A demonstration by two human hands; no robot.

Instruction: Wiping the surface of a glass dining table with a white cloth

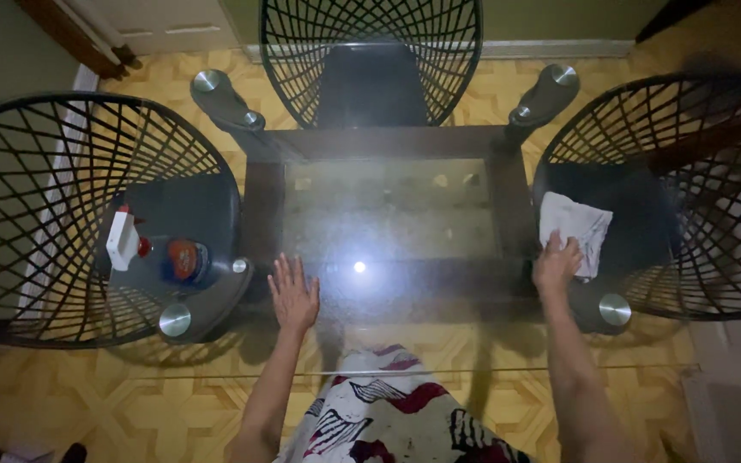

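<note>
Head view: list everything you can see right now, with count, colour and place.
glass table top: one, clear, centre, with a light glare spot on it
table frame: one, dark, under the glass
metal-capped leg mounts: four, grey with silver caps, at the table corners
wire chairs: three, black, at the left, far and right sides
spray bottle: one, white with red trigger, on the left chair seat
container: one, blue with orange label, beside the spray bottle
cloth: one, white, at the right edge of the glass
floor: yellow patterned, seen below
patterned garment: white, red and black, bottom centre
left hand: flat on the glass, fingers spread
right hand: resting on the cloth
</note>
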